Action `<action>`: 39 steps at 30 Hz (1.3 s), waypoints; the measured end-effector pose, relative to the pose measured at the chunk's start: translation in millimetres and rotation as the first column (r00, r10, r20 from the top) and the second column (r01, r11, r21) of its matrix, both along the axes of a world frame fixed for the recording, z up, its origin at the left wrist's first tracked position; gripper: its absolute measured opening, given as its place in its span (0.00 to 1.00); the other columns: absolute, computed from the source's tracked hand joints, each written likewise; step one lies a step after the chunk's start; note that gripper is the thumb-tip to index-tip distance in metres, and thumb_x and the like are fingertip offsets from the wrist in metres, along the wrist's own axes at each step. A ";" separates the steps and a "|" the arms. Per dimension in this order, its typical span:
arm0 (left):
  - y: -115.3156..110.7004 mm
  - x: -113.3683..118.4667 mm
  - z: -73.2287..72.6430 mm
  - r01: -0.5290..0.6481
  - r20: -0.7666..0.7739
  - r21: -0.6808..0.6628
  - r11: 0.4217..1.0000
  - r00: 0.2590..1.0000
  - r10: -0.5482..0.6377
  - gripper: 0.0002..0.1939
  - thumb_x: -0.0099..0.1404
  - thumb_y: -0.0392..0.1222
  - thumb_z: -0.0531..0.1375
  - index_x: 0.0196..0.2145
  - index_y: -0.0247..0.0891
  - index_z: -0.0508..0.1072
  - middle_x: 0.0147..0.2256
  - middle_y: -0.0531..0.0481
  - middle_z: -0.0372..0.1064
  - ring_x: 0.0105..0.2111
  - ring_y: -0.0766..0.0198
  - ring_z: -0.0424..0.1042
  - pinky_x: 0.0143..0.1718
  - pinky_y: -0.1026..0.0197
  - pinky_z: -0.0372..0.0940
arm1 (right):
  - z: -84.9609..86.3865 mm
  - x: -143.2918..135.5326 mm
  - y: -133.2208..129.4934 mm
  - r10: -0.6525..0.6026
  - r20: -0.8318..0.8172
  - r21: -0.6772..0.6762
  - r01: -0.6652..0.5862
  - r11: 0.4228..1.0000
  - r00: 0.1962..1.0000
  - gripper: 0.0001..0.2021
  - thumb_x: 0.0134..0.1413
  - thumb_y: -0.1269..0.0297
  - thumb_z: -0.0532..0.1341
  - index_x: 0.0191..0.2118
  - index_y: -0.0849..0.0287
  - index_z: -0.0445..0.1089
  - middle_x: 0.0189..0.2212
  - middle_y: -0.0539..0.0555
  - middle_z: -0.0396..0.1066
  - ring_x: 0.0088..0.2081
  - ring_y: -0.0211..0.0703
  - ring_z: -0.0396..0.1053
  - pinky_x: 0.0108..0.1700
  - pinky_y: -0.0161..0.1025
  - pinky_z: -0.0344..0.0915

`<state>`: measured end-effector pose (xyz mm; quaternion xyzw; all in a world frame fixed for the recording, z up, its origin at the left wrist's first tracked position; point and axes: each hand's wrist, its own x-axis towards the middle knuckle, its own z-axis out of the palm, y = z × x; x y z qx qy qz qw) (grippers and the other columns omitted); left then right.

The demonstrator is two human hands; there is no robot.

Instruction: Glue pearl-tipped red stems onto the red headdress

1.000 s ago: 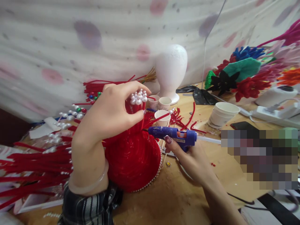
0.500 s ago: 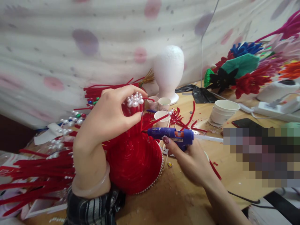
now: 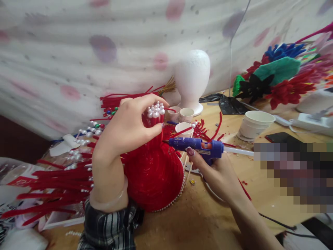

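A red dome-shaped piece [image 3: 154,177] edged with small pearls stands on the wooden table [image 3: 203,215]. My left hand [image 3: 127,128] pinches a bundle of red stems topped with white pearls [image 3: 155,110] upright over the top of the dome. My right hand [image 3: 215,173] grips a blue glue gun [image 3: 200,147], its nozzle pointing left and almost touching the stems just below my left fingers. A white glue stick [image 3: 238,151] juts out of the gun's back.
Small paper cups [image 3: 183,127] and a white foam head form [image 3: 192,78] stand behind the dome. Red pearl-tipped stems [image 3: 59,180] lie at the left. Stacked paper cups [image 3: 253,123], a phone [image 3: 282,138], a power strip [image 3: 312,121] and fuzzy coloured flowers [image 3: 275,81] fill the right.
The glue gun's nozzle has risen and moved closer to the stem bundle. My left hand keeps its hold on the bundle; the view has shifted slightly.
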<state>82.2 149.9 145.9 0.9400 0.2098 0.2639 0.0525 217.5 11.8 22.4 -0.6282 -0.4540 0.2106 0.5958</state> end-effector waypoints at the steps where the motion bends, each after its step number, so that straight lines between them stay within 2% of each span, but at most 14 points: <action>1: 0.1 0.0 -0.1 0.003 0.002 0.002 1.000 1.000 -0.003 0.18 0.55 0.36 0.59 0.45 0.40 0.74 0.44 0.52 0.76 0.42 0.59 0.73 0.48 0.58 0.64 | 1.2 0.3 0.2 0.001 0.014 0.001 -0.001 1.000 1.000 0.16 0.58 0.51 0.60 0.44 0.55 0.76 0.21 0.48 0.68 0.22 0.36 0.63 0.22 0.33 0.62; 7: -0.4 0.2 0.1 0.004 0.002 0.007 1.000 1.000 -0.004 0.18 0.55 0.36 0.59 0.45 0.40 0.74 0.45 0.52 0.76 0.43 0.59 0.73 0.49 0.58 0.64 | 8.5 1.0 2.1 -0.020 0.072 0.029 0.018 0.999 0.997 0.16 0.59 0.51 0.59 0.44 0.55 0.76 0.18 0.46 0.63 0.20 0.34 0.58 0.19 0.31 0.55; 12: -1.3 0.1 0.9 -0.001 0.000 -0.004 1.000 1.000 0.001 0.18 0.55 0.36 0.59 0.45 0.40 0.74 0.45 0.52 0.75 0.42 0.59 0.73 0.47 0.59 0.65 | 4.9 0.9 0.7 -0.018 0.039 0.027 0.017 1.000 0.999 0.17 0.58 0.50 0.59 0.42 0.56 0.76 0.18 0.46 0.62 0.20 0.34 0.59 0.19 0.31 0.58; 15: -1.5 -0.1 1.0 -0.006 0.002 -0.004 1.000 1.000 0.006 0.18 0.55 0.36 0.59 0.45 0.40 0.74 0.45 0.52 0.75 0.42 0.60 0.73 0.47 0.59 0.66 | 0.6 0.6 -0.9 -0.013 0.017 0.009 0.013 1.000 1.000 0.16 0.58 0.50 0.59 0.43 0.54 0.75 0.20 0.46 0.65 0.21 0.35 0.61 0.21 0.32 0.61; 19: -1.3 0.1 0.5 -0.009 -0.002 0.000 1.000 1.000 0.009 0.18 0.55 0.36 0.59 0.45 0.41 0.74 0.45 0.52 0.75 0.42 0.60 0.73 0.46 0.60 0.66 | -1.8 0.5 -1.1 0.017 0.010 0.014 -0.017 1.000 1.000 0.13 0.60 0.52 0.59 0.43 0.53 0.75 0.28 0.49 0.74 0.28 0.38 0.68 0.29 0.35 0.66; 26: -1.2 -0.6 -0.7 0.008 0.013 0.007 1.000 1.000 -0.008 0.17 0.56 0.35 0.59 0.45 0.41 0.74 0.43 0.54 0.76 0.38 0.63 0.73 0.43 0.62 0.66 | -4.0 0.6 -1.3 0.056 0.087 0.017 -0.057 0.998 0.995 0.13 0.60 0.53 0.59 0.42 0.55 0.75 0.31 0.50 0.76 0.29 0.39 0.69 0.31 0.36 0.66; 31: -1.3 -0.7 -0.5 0.018 0.026 0.012 1.000 0.999 -0.018 0.17 0.55 0.34 0.60 0.44 0.41 0.74 0.42 0.54 0.76 0.37 0.64 0.72 0.42 0.64 0.66 | -3.7 -0.3 -1.3 0.096 0.061 0.000 -0.097 0.995 0.993 0.14 0.60 0.53 0.58 0.42 0.55 0.75 0.30 0.50 0.76 0.30 0.39 0.70 0.31 0.36 0.66; 35: -0.6 0.0 -0.2 -0.003 0.001 0.002 1.000 1.000 0.003 0.18 0.55 0.35 0.59 0.45 0.41 0.74 0.42 0.54 0.76 0.37 0.62 0.73 0.42 0.62 0.66 | 0.1 -1.9 -2.0 0.056 -0.009 -0.008 -0.057 0.998 0.998 0.16 0.58 0.50 0.59 0.41 0.55 0.76 0.29 0.51 0.76 0.30 0.40 0.71 0.31 0.37 0.68; 39: -0.3 0.4 0.0 -0.012 -0.002 -0.002 1.000 1.000 0.012 0.18 0.55 0.36 0.59 0.45 0.42 0.74 0.44 0.53 0.76 0.41 0.60 0.73 0.47 0.59 0.65 | 1.1 5.0 -18.7 -0.073 -0.095 -0.041 0.069 0.997 0.993 0.18 0.53 0.45 0.61 0.31 0.56 0.76 0.25 0.52 0.75 0.28 0.42 0.73 0.28 0.36 0.70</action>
